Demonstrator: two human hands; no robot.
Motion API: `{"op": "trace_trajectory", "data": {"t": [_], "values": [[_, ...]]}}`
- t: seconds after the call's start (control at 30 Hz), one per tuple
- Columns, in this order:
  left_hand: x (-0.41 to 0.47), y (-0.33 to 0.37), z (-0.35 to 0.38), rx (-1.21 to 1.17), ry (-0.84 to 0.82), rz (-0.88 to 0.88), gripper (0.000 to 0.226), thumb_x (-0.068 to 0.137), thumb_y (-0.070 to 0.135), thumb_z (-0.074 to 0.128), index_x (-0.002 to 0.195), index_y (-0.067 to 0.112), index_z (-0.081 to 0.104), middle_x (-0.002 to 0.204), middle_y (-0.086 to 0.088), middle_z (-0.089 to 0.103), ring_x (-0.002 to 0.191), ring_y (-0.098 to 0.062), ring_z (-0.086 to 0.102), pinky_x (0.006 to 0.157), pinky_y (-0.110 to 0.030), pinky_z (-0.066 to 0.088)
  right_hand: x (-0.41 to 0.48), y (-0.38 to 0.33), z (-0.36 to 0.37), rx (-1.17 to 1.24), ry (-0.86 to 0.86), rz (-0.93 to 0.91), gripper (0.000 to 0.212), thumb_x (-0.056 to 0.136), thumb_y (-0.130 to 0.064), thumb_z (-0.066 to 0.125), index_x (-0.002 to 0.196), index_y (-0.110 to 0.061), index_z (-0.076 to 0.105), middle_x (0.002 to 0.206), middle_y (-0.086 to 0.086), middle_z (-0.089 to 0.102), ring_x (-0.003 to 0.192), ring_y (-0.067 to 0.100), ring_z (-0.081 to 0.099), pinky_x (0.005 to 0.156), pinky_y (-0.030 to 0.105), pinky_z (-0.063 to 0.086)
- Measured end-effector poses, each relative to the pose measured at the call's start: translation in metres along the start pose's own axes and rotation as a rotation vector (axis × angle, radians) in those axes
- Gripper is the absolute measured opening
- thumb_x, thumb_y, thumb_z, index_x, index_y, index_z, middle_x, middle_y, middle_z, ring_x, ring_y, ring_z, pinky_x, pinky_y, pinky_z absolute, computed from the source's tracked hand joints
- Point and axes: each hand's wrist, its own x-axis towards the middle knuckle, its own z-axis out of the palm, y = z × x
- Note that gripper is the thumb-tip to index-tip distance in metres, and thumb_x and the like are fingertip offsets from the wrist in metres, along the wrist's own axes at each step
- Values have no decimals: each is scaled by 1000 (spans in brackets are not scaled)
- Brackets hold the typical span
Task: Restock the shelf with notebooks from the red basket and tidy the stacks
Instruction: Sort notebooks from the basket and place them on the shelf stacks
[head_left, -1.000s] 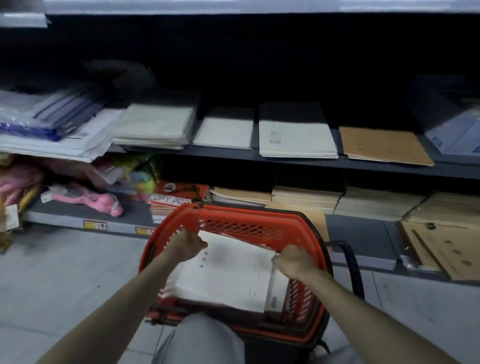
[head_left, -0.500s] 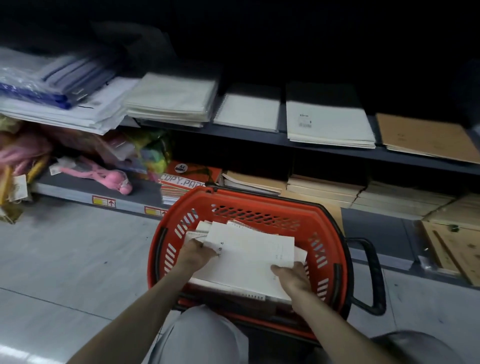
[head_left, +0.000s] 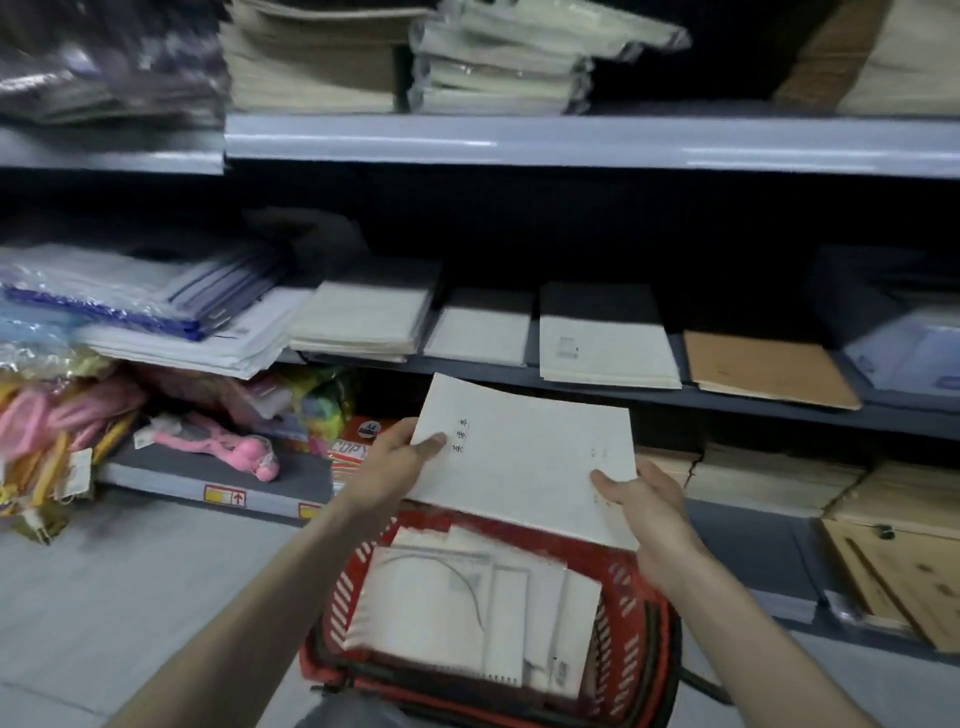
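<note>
A white notebook (head_left: 524, 457) hangs in the air above the red basket (head_left: 631, 649), in front of the shelves. My left hand (head_left: 395, 462) grips its left edge, thumb on the cover. My right hand (head_left: 644, 499) holds its lower right corner, thumb on top. Several more white notebooks (head_left: 467, 608) lie loosely stacked in the basket on the floor. On the middle shelf (head_left: 571, 382) lie flat stacks of white notebooks (head_left: 605, 343) and a brown one (head_left: 763, 369).
Plastic-wrapped folders (head_left: 130, 296) overhang the middle shelf at left. Pink and yellow toys (head_left: 208, 447) and a copy-paper pack (head_left: 353, 447) sit on the bottom shelf, brown stacks (head_left: 774, 483) and a wooden board (head_left: 904, 577) to the right. A top shelf (head_left: 571, 140) holds more stacks.
Both hands lifted the white notebook out of the basket and up toward the shelves. The view tilted upward, bringing the top shelf into sight.
</note>
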Motion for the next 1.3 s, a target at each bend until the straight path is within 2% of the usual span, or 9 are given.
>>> {"op": "trace_trajectory", "data": {"t": [0.2, 0.33, 0.5, 0.57, 0.7, 0.8, 0.9, 1.07, 1.3], "values": [[-4, 69, 45, -361, -80, -74, 21, 100, 14, 62, 116, 1, 67, 111, -22, 76, 91, -32, 75, 72, -36, 64, -10, -60, -30, 307, 188, -128, 31, 96, -12, 72, 125, -15, 62, 111, 4, 73, 95, 23, 70, 74, 35, 57], [-2, 73, 90, -213, -264, -139, 30, 105, 19, 53, 127, 2, 64, 112, -20, 76, 98, -35, 77, 77, -37, 63, -1, -62, -21, 539, 319, -70, 45, 99, -6, 62, 141, -16, 49, 125, 8, 69, 103, 26, 68, 76, 36, 55], [-2, 49, 136, 126, -539, -106, 34, 94, 20, 72, 124, 8, 67, 104, -22, 77, 81, -33, 73, 76, -40, 61, 3, -55, -10, 615, -54, 34, 45, 97, 10, 56, 136, -11, 57, 122, 14, 74, 108, 36, 72, 77, 40, 61], [6, 39, 136, 91, -426, 17, 33, 91, 8, 75, 123, 5, 67, 96, -25, 76, 67, -28, 67, 69, -39, 57, 2, -48, -20, 496, -103, 27, 39, 95, 5, 64, 131, -9, 62, 108, 14, 79, 98, 34, 76, 78, 39, 59], [25, 41, 121, 161, -135, 190, 33, 94, 5, 72, 127, 1, 65, 77, -10, 77, 64, -21, 69, 66, -29, 57, 15, -52, -51, 170, 175, -185, 44, 95, -3, 71, 135, -16, 56, 80, 6, 80, 82, 20, 75, 83, 33, 55], [36, 46, 125, 325, 11, 313, 54, 95, 19, 73, 144, 5, 54, 73, 0, 77, 73, -12, 76, 82, -33, 62, 36, -67, -53, -85, 184, -348, 31, 96, -12, 71, 125, -22, 65, 81, -3, 79, 71, 3, 72, 75, 23, 51], [52, 44, 137, 459, 125, 365, 59, 96, 31, 72, 146, 6, 53, 68, 8, 72, 80, -8, 73, 93, -34, 58, 67, -77, -47, -240, 256, -415, 28, 96, -25, 72, 123, -16, 72, 96, -4, 78, 89, 9, 72, 97, 33, 53], [62, 40, 151, 451, 207, 339, 48, 98, 37, 69, 134, 7, 64, 65, 8, 64, 71, 0, 62, 77, -18, 44, 95, -70, -42, -278, 263, -403, 48, 98, -28, 70, 144, -16, 61, 83, 6, 77, 90, 17, 72, 97, 22, 47], [73, 39, 137, 494, 187, 312, 49, 91, 49, 72, 126, 15, 69, 91, 1, 76, 86, -20, 75, 90, -41, 61, 84, -62, -38, -328, 208, -410, 65, 97, -30, 70, 156, -24, 42, 74, -3, 76, 78, 16, 73, 94, 43, 58]]}}
